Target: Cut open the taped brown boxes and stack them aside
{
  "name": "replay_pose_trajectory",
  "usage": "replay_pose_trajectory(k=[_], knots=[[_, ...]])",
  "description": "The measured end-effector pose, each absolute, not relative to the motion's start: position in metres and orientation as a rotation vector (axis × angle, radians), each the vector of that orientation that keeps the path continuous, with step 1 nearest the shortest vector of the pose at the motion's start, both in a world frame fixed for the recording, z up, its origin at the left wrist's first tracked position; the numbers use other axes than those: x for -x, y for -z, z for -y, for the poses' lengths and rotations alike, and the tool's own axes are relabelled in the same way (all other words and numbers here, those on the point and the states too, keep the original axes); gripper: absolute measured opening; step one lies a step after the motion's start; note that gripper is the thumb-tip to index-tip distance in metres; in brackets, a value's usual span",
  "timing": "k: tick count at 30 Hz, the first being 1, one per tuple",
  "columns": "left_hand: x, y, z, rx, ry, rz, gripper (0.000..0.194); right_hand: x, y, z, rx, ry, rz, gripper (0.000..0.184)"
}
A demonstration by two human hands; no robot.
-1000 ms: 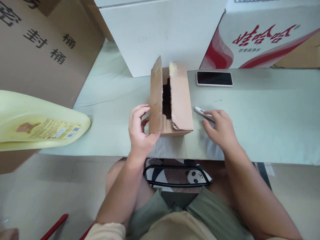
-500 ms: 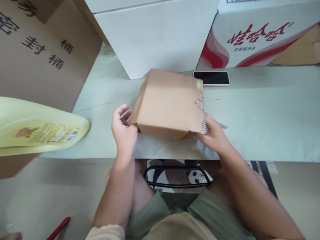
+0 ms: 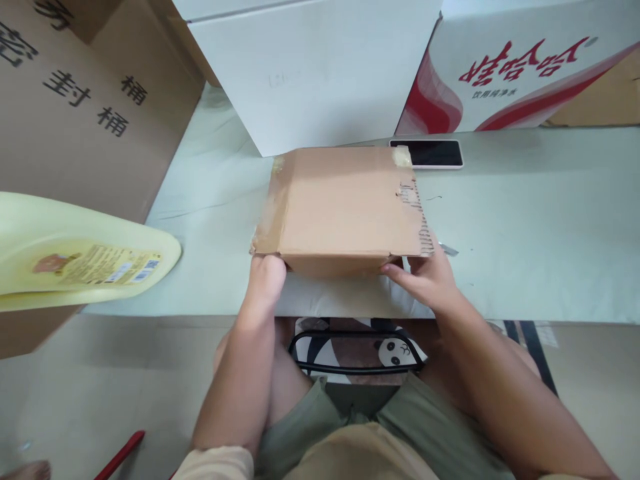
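Observation:
A small brown cardboard box (image 3: 345, 203) lies flat on the pale green table (image 3: 525, 220), its wide face up, with torn tape along its left edge. My left hand (image 3: 267, 277) grips the box's near left corner, fingers tucked under it. My right hand (image 3: 425, 273) holds the near right corner, thumb on the front face and fingers under the ragged flap edge. A thin grey tool (image 3: 449, 250) lies on the table just right of my right hand, mostly hidden.
A dark phone (image 3: 434, 153) lies behind the box. A white carton (image 3: 310, 67) and a red-and-white carton (image 3: 525, 67) stand at the back, a large brown carton (image 3: 75, 100) at the left. A yellow plastic jug (image 3: 75, 253) overhangs the table's left end.
The box stood on its narrow side with a flap open; it has been turned over and now lies flat. My right hand left the tool and took the box's right corner.

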State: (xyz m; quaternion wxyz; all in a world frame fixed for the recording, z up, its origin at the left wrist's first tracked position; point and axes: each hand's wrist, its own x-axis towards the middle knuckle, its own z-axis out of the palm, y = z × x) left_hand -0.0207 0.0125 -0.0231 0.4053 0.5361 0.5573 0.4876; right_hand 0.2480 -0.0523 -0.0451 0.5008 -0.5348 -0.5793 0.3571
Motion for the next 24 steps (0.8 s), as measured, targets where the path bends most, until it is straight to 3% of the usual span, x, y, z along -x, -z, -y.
replay_pose_trajectory(k=[6, 11, 17, 24], knots=[[0.025, 0.011, -0.013, -1.222, -1.253, -1.510, 0.028, -0.251, 0.035, 0.053, 1.487, -0.686, 1.250, 0.033], [0.034, 0.015, -0.015, -1.294, -1.365, -1.408, 0.032, -0.255, 0.038, 0.047, 1.308, -0.779, 0.983, 0.052], [0.041, 0.004, -0.013, -1.618, -1.119, -1.256, 0.048, -0.262, 0.038, 0.043, 1.311, -0.879, 0.980, 0.031], [0.051, 0.026, -0.028, -1.610, -1.169, -1.345, 0.049, -0.286, 0.046, 0.044, 1.210, -0.863, 1.026, 0.037]])
